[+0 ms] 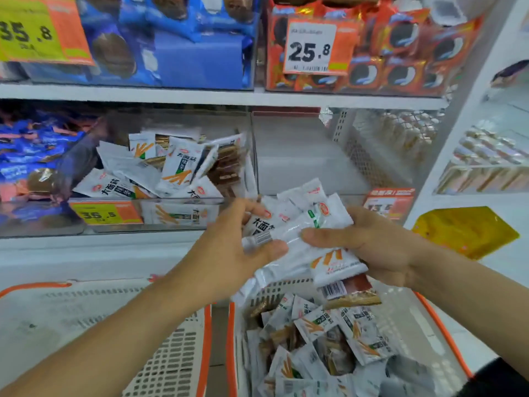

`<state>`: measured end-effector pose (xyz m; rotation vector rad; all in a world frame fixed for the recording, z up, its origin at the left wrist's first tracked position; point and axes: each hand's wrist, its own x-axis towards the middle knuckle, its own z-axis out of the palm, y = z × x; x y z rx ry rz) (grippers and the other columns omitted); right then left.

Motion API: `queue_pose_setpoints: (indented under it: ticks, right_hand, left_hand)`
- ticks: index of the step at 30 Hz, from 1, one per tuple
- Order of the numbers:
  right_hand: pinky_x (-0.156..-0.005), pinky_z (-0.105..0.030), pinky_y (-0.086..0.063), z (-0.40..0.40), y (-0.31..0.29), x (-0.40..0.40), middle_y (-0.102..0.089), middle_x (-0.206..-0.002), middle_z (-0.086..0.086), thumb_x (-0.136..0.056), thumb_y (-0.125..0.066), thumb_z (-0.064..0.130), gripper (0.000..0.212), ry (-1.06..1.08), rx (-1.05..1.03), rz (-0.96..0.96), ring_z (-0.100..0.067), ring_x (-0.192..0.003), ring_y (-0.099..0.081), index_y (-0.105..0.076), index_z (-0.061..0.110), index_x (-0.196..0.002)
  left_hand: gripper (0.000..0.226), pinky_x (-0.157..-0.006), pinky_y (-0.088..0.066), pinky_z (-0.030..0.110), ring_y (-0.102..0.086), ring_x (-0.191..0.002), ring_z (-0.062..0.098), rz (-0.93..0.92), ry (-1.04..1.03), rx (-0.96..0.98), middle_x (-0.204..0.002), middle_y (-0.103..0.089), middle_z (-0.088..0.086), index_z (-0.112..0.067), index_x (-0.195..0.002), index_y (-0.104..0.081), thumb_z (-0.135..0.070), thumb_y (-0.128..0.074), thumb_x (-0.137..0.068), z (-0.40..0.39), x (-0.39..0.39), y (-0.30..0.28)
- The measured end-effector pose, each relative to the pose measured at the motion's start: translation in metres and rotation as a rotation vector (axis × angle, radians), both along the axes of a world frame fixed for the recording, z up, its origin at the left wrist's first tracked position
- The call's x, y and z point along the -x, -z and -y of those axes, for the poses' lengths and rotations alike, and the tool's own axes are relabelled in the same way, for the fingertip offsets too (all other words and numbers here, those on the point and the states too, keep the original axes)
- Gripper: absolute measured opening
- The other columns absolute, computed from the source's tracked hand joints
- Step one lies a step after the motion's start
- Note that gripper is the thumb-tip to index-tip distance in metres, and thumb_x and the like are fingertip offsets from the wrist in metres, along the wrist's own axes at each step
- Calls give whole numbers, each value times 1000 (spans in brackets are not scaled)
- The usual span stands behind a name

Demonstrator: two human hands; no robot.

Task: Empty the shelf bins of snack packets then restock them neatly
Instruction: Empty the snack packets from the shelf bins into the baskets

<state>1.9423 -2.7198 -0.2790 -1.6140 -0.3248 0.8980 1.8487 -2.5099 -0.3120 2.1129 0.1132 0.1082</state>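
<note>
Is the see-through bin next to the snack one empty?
Empty, as far as visible. The right clear bin shows only bare walls, while the left bin holds white snack packets.

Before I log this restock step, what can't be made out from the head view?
- How many white snack packets the left hand and right hand hold: they overlap.
- The price on the orange tag: the right hand and packets cover part of it.
- The contents of the mesh bin: blurred behind its wall.
- The depth of the right basket: the frame's bottom edge cuts it off.
</note>
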Motion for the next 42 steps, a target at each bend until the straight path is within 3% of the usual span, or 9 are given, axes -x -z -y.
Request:
queue_pose_setpoints:
  ticks: [5, 7, 17, 23, 27, 30, 35, 38, 42]
  right_hand:
    - [-93, -30, -56, 52, 50, -5, -74, -115, 4, -84, -79, 31, 40, -55, 329, 54, -12, -98, -71, -65, 19, -120]
    - [-85, -20, -50, 60, 64, -10, -63, -130, 11, -80, -79, 52, 67, -149, 578, 258, -6, -101, -61, -55, 23, -135]
    - [-110, -30, -31, 51, 73, -27, -31, -162, 10, -103, -43, 55, 58, -752, 980, 626, -18, -143, -38, -27, 39, -156]
    - [-113, -34, -34, 35, 60, -24, -50, -148, 12, -104, -45, 46, 39, -791, 898, 588, -13, -134, -47, -58, 34, -138]
    - [-83, -32, -55, 2, 36, -35, -74, -100, 8, -95, -68, 30, 16, -340, 554, 727, -11, -90, -70, -74, 19, -104]
    - [-69, -36, -61, -47, 3, -40, -75, -81, -2, -93, -71, 18, 6, -63, 227, 790, -20, -74, -73, -72, 13, -95]
    - [-79, -26, -56, -152, -28, -58, -70, -89, 3, -91, -70, 17, 14, -79, 155, 1035, -6, -73, -63, -68, 16, -104]
    - [-98, -29, -46, -206, -27, -70, -57, -138, -5, -87, -77, 38, 60, -301, 446, 1052, -18, -110, -60, -51, 21, -139]
    - [-119, -30, -16, -251, -13, -86, -7, -169, 1, -90, -65, 56, 93, -644, 745, 875, -26, -154, -11, -10, 30, -160]
  left_hand:
    - [43, -89, -53, 35, -59, -98, 7, -226, 98, -17, -114, -57, -15, -41, -113, -51, -56, -74, -80, 51, -13, 73]
    - [42, -90, -54, 37, -60, -95, 7, -288, 163, -48, -113, -58, -11, -40, -114, -50, -55, -73, -82, 61, -19, 101]
    - [23, -88, -54, 33, -64, -95, 8, -346, 207, -324, -110, -66, -9, -28, -111, -63, -41, -67, -92, 39, -39, 112]
    - [14, -63, -43, 7, -60, -76, -7, -239, 147, -412, -95, -65, -16, -28, -100, -69, -40, -67, -92, 3, -41, 57]
    - [10, -67, -55, 33, -65, -68, 11, -54, -45, -386, -77, -69, -6, -32, -81, -67, -36, -70, -91, -37, -41, 11]
    - [13, -60, -47, 27, -61, -62, 9, 173, -262, -481, -72, -67, -3, -26, -78, -65, -26, -69, -91, -73, -45, -10]
    - [28, -95, -46, 48, -57, -109, 37, 186, -510, -663, -111, -64, 16, -15, -104, -70, -36, -71, -84, -157, -59, -7]
    - [78, -116, -24, 57, -25, -144, 42, -117, -547, -688, -152, -36, 19, -28, -142, -49, -65, -64, -76, -184, -60, 2]
    - [100, -121, -22, 52, -16, -151, 36, -376, -429, -523, -165, -15, 12, -38, -157, -22, -73, -67, -75, -214, -61, 21]
